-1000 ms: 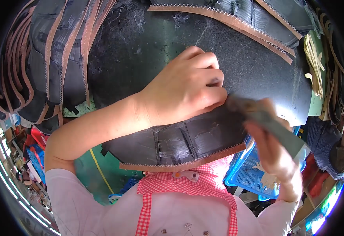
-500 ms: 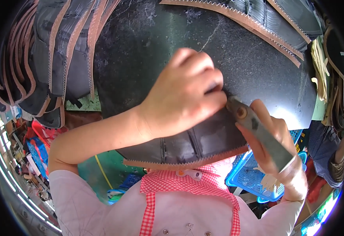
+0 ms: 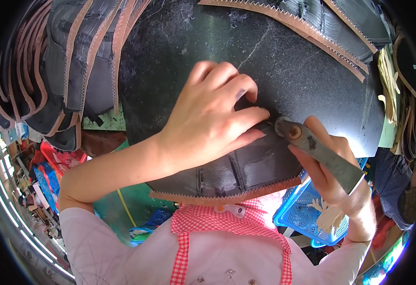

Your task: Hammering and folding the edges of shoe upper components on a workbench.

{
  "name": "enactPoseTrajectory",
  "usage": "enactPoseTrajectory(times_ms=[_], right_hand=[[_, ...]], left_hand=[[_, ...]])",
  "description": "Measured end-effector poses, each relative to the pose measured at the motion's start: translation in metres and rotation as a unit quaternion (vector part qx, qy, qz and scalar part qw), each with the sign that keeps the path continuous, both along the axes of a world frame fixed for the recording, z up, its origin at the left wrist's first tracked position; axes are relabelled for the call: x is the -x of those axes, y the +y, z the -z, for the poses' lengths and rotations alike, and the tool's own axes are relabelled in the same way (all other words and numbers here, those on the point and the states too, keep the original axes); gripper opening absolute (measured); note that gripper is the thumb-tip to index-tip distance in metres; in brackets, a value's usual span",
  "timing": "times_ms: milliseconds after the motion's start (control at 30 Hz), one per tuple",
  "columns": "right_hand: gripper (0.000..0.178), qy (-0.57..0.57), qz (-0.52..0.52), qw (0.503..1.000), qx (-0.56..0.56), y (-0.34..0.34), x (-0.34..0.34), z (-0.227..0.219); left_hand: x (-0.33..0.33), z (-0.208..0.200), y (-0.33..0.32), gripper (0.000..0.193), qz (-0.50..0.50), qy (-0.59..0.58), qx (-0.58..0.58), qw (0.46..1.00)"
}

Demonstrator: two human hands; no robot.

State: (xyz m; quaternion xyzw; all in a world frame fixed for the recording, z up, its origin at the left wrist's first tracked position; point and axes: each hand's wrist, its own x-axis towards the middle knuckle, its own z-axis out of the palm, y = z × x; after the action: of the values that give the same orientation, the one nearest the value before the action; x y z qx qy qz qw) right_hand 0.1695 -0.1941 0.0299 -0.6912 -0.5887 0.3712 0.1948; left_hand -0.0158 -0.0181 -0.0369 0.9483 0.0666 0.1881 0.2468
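My left hand (image 3: 212,111) is over a dark leather-like piece (image 3: 217,173), fingers bent but apart, thumb and forefinger separated; I see nothing held between them. The piece has a brown strip with a zigzag edge along its near side. My right hand (image 3: 329,152) is wrapped around a flat grey metal tool (image 3: 334,164), with a rounded head and a brass-coloured rivet. The tool's head rests at or just above the piece's right side, close to my left fingertips. Part of the piece is hidden under my left hand.
A black work board (image 3: 170,71) lies beneath. Similar brown-edged pieces are stacked at the left (image 3: 82,61) and the far right (image 3: 308,28). A blue basket (image 3: 308,213) with pale gloves (image 3: 329,216) stands below the board's right side. A red basket (image 3: 63,156) is at the left.
My left hand has loosened from a closed, blurred grip, its fingers spreading and shifting slightly left. My right hand and the tool have stayed near the same spot, moving slightly.
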Motion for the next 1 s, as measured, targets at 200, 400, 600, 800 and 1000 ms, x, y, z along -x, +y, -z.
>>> enactPoseTrajectory(times_ms=[200, 400, 600, 800, 1000], right_hand=[[0.018, -0.003, 0.060, 0.997, -0.041, 0.004, -0.003, -0.006], [0.017, 0.011, 0.081, 0.997, 0.012, 0.007, 0.002, -0.002], [0.012, -0.030, -0.045, 0.997, 0.057, 0.013, 0.005, -0.007], [0.015, -0.017, 0.005, 1.000, 0.006, 0.013, 0.010, -0.005], [0.018, 0.013, -0.027, 0.999, 0.016, 0.007, 0.014, -0.003]], left_hand=[[0.003, 0.011, -0.005, 0.016, 0.029, 0.000, 0.061, 0.998], [0.002, 0.007, -0.014, 0.017, 0.047, -0.010, -0.006, 0.999], [0.011, 0.005, -0.001, 0.021, 0.011, 0.006, 0.050, 0.999], [0.015, 0.005, -0.007, 0.022, 0.091, -0.007, -0.023, 0.996], [0.026, -0.001, 0.005, 0.018, 0.055, 0.097, 0.092, 0.990]])
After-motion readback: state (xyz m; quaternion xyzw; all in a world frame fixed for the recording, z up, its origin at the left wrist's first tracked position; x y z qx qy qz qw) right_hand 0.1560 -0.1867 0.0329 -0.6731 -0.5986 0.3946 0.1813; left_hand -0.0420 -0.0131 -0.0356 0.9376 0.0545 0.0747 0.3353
